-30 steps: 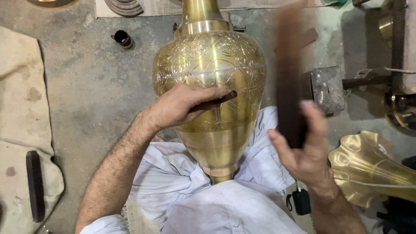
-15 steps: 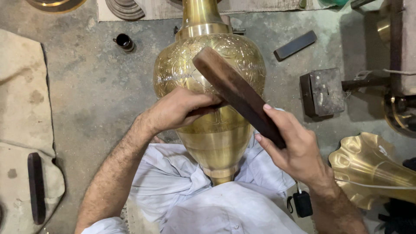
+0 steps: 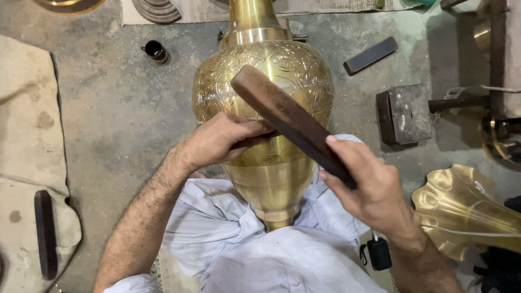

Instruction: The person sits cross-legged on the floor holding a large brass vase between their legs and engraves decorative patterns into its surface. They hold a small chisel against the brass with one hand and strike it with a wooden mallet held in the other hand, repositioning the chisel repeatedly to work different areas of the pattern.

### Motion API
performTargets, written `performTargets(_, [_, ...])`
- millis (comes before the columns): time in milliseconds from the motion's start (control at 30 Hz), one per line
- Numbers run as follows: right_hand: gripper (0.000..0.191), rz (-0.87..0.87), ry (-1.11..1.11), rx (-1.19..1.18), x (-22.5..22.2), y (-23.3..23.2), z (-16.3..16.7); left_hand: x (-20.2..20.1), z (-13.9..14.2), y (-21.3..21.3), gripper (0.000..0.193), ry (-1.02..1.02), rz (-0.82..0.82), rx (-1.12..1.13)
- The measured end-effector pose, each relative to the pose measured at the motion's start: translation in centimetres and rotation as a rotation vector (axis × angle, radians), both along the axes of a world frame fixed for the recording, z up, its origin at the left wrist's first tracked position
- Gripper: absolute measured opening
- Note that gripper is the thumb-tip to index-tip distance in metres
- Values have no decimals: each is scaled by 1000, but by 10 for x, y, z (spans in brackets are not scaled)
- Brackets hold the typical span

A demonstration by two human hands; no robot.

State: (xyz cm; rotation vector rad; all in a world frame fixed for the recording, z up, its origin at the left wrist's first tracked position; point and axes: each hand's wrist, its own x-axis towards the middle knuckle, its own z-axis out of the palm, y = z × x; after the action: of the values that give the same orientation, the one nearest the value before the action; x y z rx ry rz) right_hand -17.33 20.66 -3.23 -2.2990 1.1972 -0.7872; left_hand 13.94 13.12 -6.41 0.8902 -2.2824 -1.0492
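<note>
A large engraved brass vase [image 3: 264, 108] lies across the person's lap, its long axis running near to far, with the narrow foot toward the body and the neck pointing away. The left hand [image 3: 220, 142] rests on the vase's belly, fingers clenched around a thin dark tool pressed to the metal. The right hand [image 3: 369, 187] grasps the near end of a dark wooden bat [image 3: 290, 122], which slants up and to the far left, its far end poised just above the left hand and the tool. Beneath is a grey concrete floor [image 3: 119, 108], with a small metal block [image 3: 404, 114] and a fluted brass piece [image 3: 461, 209] to the right and folded cloth [image 3: 30, 157] to the left.
</note>
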Motion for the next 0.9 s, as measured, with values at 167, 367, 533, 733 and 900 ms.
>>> performTargets(167, [71,-68,-218,-57,-3,0,-8,0,2,0,46,-34,10,7])
performTargets(367, [73,-78,-199,-107,-3,-2,-11,0,3,2,41,6,15,-39])
performTargets(533, [66,-6,-203,-81,0,0,-12,5,0,7,38,98,27,-28])
performTargets(733, [71,-14,-151,-6,-2,0,-22,15,-21,19,32,164,93,-88])
performTargets(900, [70,-163,-741,207,-24,3,-36,37,-45,51,28,652,659,155])
